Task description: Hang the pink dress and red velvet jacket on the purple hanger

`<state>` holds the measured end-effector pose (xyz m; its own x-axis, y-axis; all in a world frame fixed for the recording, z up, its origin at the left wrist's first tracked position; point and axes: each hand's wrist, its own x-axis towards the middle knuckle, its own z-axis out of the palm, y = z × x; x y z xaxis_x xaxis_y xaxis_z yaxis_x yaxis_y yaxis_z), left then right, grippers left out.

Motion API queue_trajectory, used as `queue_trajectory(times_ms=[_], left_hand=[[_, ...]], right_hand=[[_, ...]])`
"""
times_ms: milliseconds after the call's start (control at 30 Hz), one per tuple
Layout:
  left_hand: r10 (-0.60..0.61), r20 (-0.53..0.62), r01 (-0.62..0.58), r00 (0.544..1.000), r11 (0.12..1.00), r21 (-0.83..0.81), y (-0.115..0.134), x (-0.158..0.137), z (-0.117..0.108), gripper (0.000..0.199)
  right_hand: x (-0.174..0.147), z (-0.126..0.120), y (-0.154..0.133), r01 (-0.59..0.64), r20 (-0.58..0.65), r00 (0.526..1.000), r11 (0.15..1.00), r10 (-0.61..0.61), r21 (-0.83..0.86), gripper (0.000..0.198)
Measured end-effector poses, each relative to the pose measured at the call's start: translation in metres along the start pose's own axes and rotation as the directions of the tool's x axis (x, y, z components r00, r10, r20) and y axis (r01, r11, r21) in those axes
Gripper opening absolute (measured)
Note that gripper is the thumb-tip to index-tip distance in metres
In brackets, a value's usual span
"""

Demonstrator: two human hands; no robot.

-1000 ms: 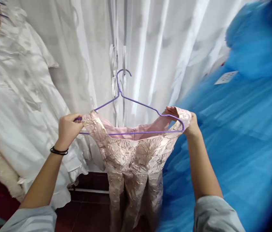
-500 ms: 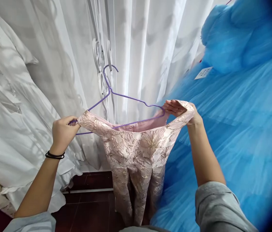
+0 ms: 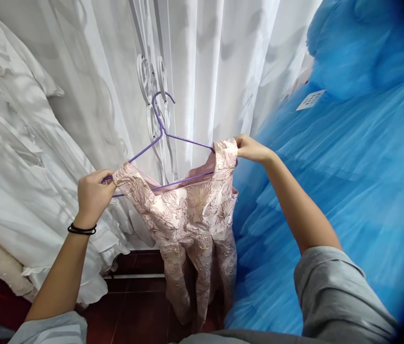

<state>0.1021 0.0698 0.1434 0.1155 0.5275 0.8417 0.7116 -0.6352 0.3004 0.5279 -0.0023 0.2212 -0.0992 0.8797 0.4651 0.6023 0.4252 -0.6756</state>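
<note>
A pink brocade dress [image 3: 197,205] with a raised floral pattern hangs in front of me on a purple hanger [image 3: 187,140]. My left hand [image 3: 95,193] is closed around the hanger's left end and the edge of the dress's left shoulder. At the other side my right hand [image 3: 252,148] is closed beside the right shoulder strap, which now lies over the hanger's right arm. Its fingertips are partly hidden behind the strap. The hanger's hook points up, in front of a white metal scrollwork frame [image 3: 143,79].
Blue tulle gown [image 3: 345,191] with a white tag [image 3: 311,100] fills the right side. White dresses [image 3: 44,162] hang on the left. Behind is a white curtain [image 3: 205,62]. Below lies a dark red tiled floor [image 3: 139,310] with a white bar [image 3: 137,276] low across it.
My right hand has moved left and drawn the right shoulder strap over the hanger's right end; before, it was inside the strap, stretching it outward. My left hand has kept its hold.
</note>
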Motion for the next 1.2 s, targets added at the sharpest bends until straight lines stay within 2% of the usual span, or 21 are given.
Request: queue_trajectory(times_ms=[100, 133, 233, 300, 367, 400, 433, 500, 567, 633, 700, 767, 833, 900, 967, 1033, 1133, 1167, 1200], left_hand=[[0.001, 0.085, 0.003, 0.996, 0.998, -0.055, 0.002, -0.001, -0.001, 0.020], [-0.003, 0.130, 0.012, 0.991, 0.998, -0.062, 0.001, -0.001, -0.002, 0.021], [-0.040, 0.254, 0.057, 0.966, 0.997, -0.057, -0.006, 0.003, -0.006, 0.028], [-0.052, 0.331, 0.092, 0.942, 0.990, -0.107, -0.013, 0.006, -0.011, 0.037], [-0.047, 0.397, 0.129, 0.916, 0.974, -0.184, -0.019, 0.010, -0.014, 0.041], [-0.054, 0.411, 0.148, 0.910, 0.969, -0.198, -0.021, 0.012, -0.015, 0.040], [-0.071, 0.407, 0.160, 0.911, 0.969, -0.189, -0.021, 0.014, -0.015, 0.039], [-0.091, 0.358, 0.148, 0.929, 0.980, -0.134, -0.019, 0.020, -0.012, 0.037], [-0.059, 0.305, 0.093, 0.951, 0.991, -0.100, -0.015, 0.026, -0.007, 0.033], [-0.009, 0.272, 0.045, 0.962, 0.991, -0.127, -0.013, 0.032, -0.001, 0.028], [0.006, 0.209, 0.034, 0.978, 0.982, -0.188, -0.013, 0.037, 0.004, 0.027], [-0.020, 0.111, 0.049, 0.994, 0.962, -0.268, -0.015, 0.039, 0.008, 0.030], [-0.039, 0.050, 0.053, 0.998, 0.953, -0.300, -0.016, 0.039, 0.011, 0.034], [-0.020, 0.084, 0.037, 0.996, 0.976, -0.216, -0.016, 0.038, 0.012, 0.036], [0.018, 0.125, -0.012, 0.992, 0.999, -0.044, -0.014, 0.035, 0.011, 0.037], [0.058, 0.120, -0.069, 0.991, 0.994, 0.087, -0.010, 0.026, 0.010, 0.036], [0.069, 0.135, -0.080, 0.988, 0.994, 0.077, -0.005, -0.007, 0.013, 0.032], [0.053, 0.162, -0.060, 0.985, 0.997, 0.044, -0.003, -0.025, 0.016, 0.031], [0.036, 0.188, -0.038, 0.981, 0.999, 0.011, 0.000, -0.046, 0.019, 0.029]], right_hand=[[0.011, 0.012, -0.014, -0.063, 0.181, 0.976, 0.958, 0.118, -0.281, 0.023], [0.012, 0.015, -0.016, -0.077, 0.199, 0.967, 0.928, 0.159, -0.365, 0.023], [0.010, 0.022, -0.020, -0.119, 0.145, 0.961, 0.829, 0.234, -0.546, 0.028], [0.005, 0.022, -0.020, -0.116, 0.084, 0.977, 0.814, 0.198, -0.569, 0.027], [-0.002, 0.019, -0.018, -0.060, 0.108, 0.987, 0.895, 0.119, -0.441, 0.015], [-0.005, 0.017, -0.017, -0.029, 0.134, 0.988, 0.950, 0.075, -0.311, 0.020], [-0.009, 0.015, -0.015, -0.013, 0.156, 0.987, 0.987, 0.038, -0.162, 0.035], [-0.015, 0.014, -0.012, -0.018, 0.163, 0.987, 0.997, 0.005, 0.078, 0.056], [-0.017, 0.017, -0.010, -0.028, 0.127, 0.992, 0.988, 0.009, 0.149, 0.054], [-0.017, 0.027, -0.007, -0.007, 0.055, 0.999, 0.994, 0.001, 0.110, 0.044], [-0.014, 0.040, -0.004, 0.041, -0.074, 0.997, 0.998, -0.038, 0.046, 0.035], [-0.010, 0.055, -0.001, 0.086, -0.219, 0.972, 0.996, -0.083, 0.005, 0.030], [-0.006, 0.068, 0.002, 0.107, -0.316, 0.943, 0.994, -0.105, -0.012, 0.028], [-0.004, 0.077, 0.004, 0.101, -0.329, 0.938, 0.993, -0.113, -0.055, 0.029], [-0.005, 0.083, 0.006, 0.085, -0.319, 0.937, 0.980, -0.140, -0.180, 0.032], [-0.014, 0.092, 0.011, 0.033, -0.388, 0.903, 0.930, -0.185, -0.365, 0.039], [-0.051, 0.131, 0.032, -0.208, -0.551, 0.814, 0.791, -0.186, -0.575, 0.046], [-0.071, 0.154, 0.042, -0.276, -0.560, 0.814, 0.745, -0.154, -0.607, 0.043], [-0.095, 0.182, 0.054, -0.296, -0.524, 0.844, 0.716, -0.113, -0.632, 0.037]])
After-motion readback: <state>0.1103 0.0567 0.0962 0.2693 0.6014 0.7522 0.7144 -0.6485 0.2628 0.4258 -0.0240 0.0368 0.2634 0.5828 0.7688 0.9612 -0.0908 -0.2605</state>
